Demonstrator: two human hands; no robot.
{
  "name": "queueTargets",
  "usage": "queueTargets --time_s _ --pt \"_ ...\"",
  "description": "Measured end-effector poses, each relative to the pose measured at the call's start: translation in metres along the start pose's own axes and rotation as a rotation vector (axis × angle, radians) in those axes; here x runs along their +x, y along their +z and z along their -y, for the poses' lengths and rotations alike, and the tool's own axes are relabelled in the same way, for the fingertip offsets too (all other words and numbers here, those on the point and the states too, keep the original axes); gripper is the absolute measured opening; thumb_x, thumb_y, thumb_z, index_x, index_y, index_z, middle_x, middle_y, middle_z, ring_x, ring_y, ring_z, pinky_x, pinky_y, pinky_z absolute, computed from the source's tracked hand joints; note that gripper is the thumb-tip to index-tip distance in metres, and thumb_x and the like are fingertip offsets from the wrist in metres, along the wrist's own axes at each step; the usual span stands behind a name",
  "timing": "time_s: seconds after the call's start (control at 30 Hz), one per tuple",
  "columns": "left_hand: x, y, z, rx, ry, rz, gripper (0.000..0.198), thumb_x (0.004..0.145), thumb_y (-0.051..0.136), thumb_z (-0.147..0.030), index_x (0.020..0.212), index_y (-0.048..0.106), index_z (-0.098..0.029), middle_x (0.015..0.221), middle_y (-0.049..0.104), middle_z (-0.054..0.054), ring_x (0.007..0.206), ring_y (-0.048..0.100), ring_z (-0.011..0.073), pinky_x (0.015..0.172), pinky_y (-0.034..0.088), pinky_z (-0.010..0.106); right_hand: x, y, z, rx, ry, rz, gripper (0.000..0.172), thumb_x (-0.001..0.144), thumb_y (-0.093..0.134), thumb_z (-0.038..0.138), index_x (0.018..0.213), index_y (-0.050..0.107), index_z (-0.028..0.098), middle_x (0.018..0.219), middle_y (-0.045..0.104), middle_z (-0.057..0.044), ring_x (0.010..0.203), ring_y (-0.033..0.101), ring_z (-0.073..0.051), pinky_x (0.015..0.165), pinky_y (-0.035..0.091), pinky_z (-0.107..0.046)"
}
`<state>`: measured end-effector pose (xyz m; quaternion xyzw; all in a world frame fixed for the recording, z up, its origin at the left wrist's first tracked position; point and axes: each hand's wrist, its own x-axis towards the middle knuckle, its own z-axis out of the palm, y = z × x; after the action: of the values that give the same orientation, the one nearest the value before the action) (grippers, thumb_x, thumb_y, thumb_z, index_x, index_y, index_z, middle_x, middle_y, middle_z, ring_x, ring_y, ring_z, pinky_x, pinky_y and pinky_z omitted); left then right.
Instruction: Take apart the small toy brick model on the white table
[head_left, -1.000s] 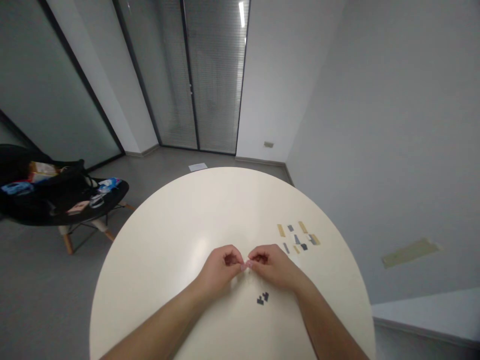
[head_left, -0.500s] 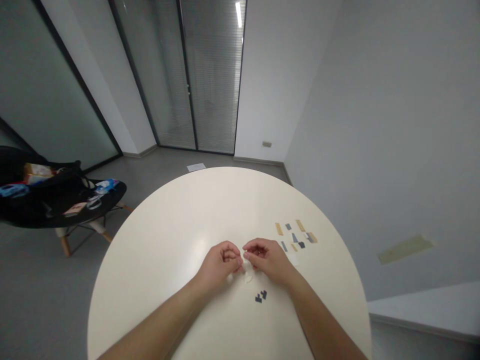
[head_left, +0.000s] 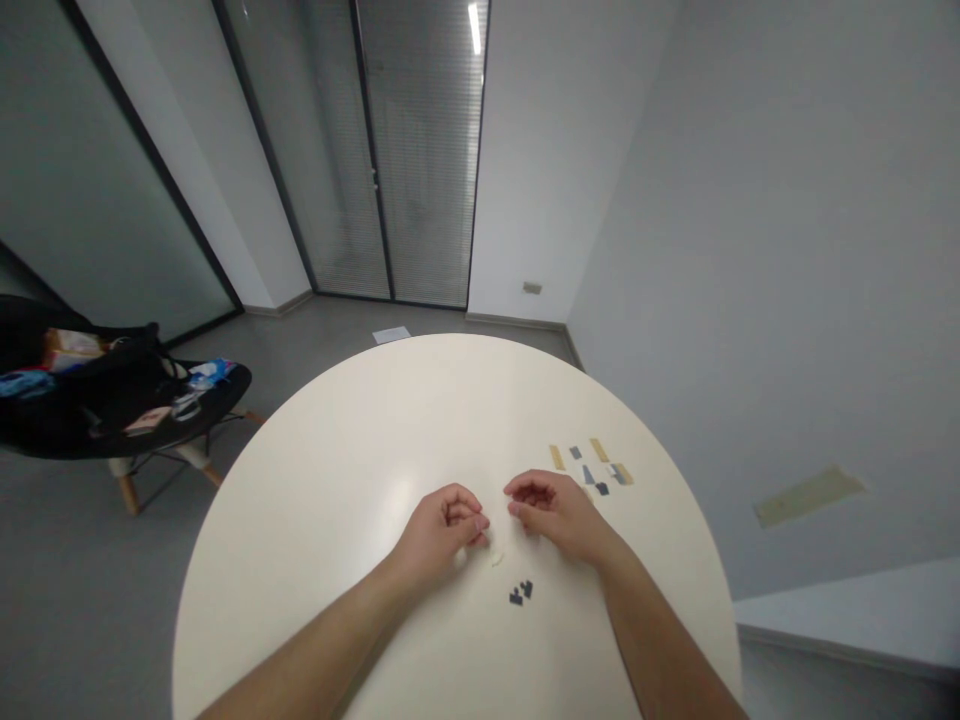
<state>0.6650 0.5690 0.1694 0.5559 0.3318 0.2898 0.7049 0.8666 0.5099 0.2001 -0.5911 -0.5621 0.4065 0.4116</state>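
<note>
On the near half: our forearms reach over a cream-white round table (head_left: 300,520), smooth and faintly glossy.
Left hand: our left hand (head_left: 439,530) sits near the table's middle, curled closed with the thumb against the fingertips; we cannot tell whether anything thin lies between them.
Right hand: our right hand (head_left: 559,512) sits just right of the left, half open and slightly curled, with nothing visible in its hold.
Between the hands: a small cream scrap (head_left: 496,559), thin and irregular, lies on the table just below the gap, touching neither hand.
Nearer the table's edge: a tight cluster of dark grey pieces (head_left: 521,592), small and angular, sits together.
Toward the far right: tan paper-like strips (head_left: 598,450) and small grey shapes (head_left: 588,476) lie spread apart, close above our right hand.
What lies done and left: the pieces rest in two separate groups, with the cream scrap alone between them.
Beyond the table: a black round-seated chair (head_left: 112,440) holds a jumble of packets.
</note>
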Motion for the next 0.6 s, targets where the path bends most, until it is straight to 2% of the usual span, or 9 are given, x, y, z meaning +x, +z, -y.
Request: queueTargets --time_s 0.13,0.23,0.4,0.6 --pt "0.002 -0.002 0.003 0.063 0.004 -0.012 0.021 0.070 0.075 -0.029 0.077 0.060 -0.015 0.064 0.062 0.000 0.059 0.061 0.0137 0.060 0.044 0.025 -0.004 -0.040 -0.011 -0.062 0.083 -0.166 0.029 0.071 0.070 0.039 0.090 0.068 0.017 0.070 0.063 -0.002 0.056 0.055 -0.013 0.053 0.045 -0.026" --pt "0.000 -0.003 0.005 0.160 0.035 0.006 0.014 0.073 0.070 -0.026 0.078 0.061 -0.015 0.064 0.060 -0.001 0.059 0.056 0.0125 0.060 0.042 0.025 -0.011 -0.070 -0.024 -0.148 0.151 -0.220 0.031 0.071 0.069 0.040 0.091 0.067 0.016 0.069 0.063 -0.001 0.054 0.054 -0.012 0.051 0.043 -0.026" --pt "-0.008 -0.005 0.002 0.435 0.095 0.065 0.008 0.079 0.062 -0.023 0.079 0.067 -0.016 0.067 0.060 -0.001 0.062 0.051 0.0119 0.059 0.038 0.024 -0.027 -0.098 -0.037 -0.224 0.287 -0.118 0.030 0.069 0.066 0.038 0.089 0.064 0.016 0.056 0.056 0.004 0.048 0.051 -0.012 0.048 0.039 -0.024" --pt "-0.015 -0.006 -0.007 0.705 0.192 0.160 0.013 0.078 0.061 -0.016 0.083 0.073 -0.018 0.081 0.067 0.002 0.069 0.055 0.0129 0.064 0.041 0.023 -0.033 -0.102 -0.035 -0.280 0.388 -0.031 0.018 0.065 0.063 0.030 0.078 0.058 0.019 0.047 0.056 0.004 0.043 0.050 -0.012 0.048 0.039 -0.024"
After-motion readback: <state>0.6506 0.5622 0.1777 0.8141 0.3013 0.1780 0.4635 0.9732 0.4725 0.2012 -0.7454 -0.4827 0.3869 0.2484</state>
